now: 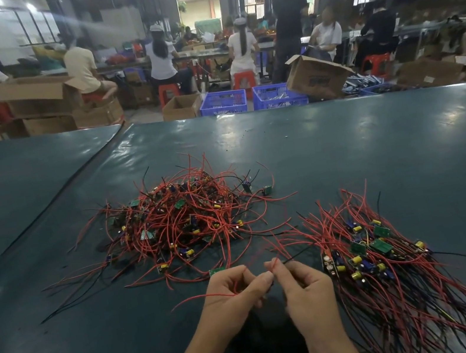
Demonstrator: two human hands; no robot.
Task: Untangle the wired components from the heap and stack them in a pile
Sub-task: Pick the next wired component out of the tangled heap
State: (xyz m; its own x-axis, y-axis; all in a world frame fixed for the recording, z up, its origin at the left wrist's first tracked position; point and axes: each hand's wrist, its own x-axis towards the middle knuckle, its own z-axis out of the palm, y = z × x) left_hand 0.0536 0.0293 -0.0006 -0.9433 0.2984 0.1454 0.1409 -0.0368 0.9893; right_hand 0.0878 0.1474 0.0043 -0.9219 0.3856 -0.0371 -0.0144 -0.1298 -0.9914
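A tangled heap point(183, 219) of red and black wires with small green circuit boards lies on the dark green table point(375, 145), ahead and left of my hands. To the right sits the sorted pile point(372, 251), its boards bunched together and its wires fanned toward the near right. My left hand point(234, 294) pinches a red wire point(197, 298) that trails off to the left. My right hand point(301, 285) pinches red and black wire ends just beside it. A green board point(218, 271) lies right above my left hand.
A seam in the table covering point(71, 186) runs diagonally at the left. Beyond the far edge stand blue crates point(223, 102), cardboard boxes point(316, 76) and red stools, with several people seated at benches.
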